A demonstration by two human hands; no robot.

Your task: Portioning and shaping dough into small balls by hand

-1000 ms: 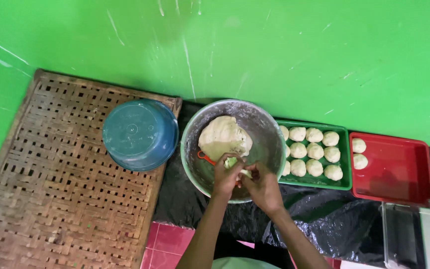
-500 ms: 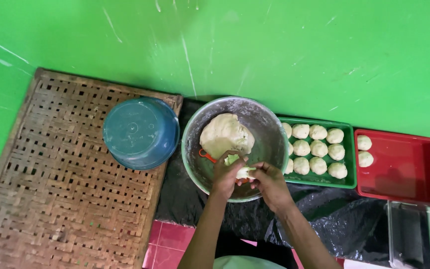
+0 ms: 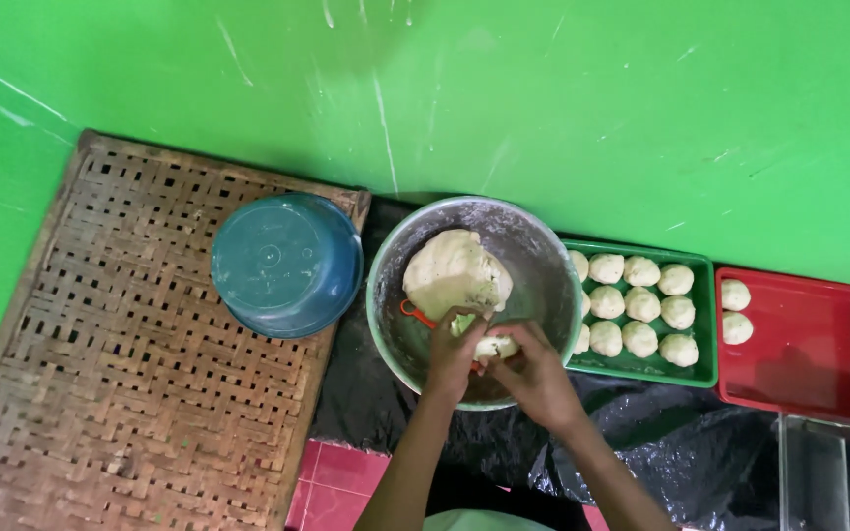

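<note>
Two hands at work over a spread of trays and bowls, green wall behind. Biggest first: woven bamboo mat (image 3: 140, 364) filling the left side, upturned blue bowl (image 3: 287, 264) sitting on its upper right corner. Next along, black plastic sheet (image 3: 641, 433) carrying the rest. On it, metal mixing bowl (image 3: 543, 258), floured inside, big lump of dough (image 3: 453, 272) resting toward its far left wall, orange-handled scraper (image 3: 415, 315) poking out from under the lump. Just beside the bowl's right rim, green tray (image 3: 705, 315) packed with rows of dough balls (image 3: 641, 305); touching that tray's right edge, red tray (image 3: 819, 364) with only two balls (image 3: 736, 310) in its far left corner.

Smallest now: left hand (image 3: 453, 352) and right hand (image 3: 533, 369) meeting over the bowl's near rim, fingers curled snugly around one small piece of dough (image 3: 494, 346), palms cupped, neither spread wide.

Doing it well, by judgement: keep the piece pinched between both cupped palms, roll with light even pressure, tuck the seam under, stay above the bowl so flour drops inside, match the size of the balls in the green tray.
</note>
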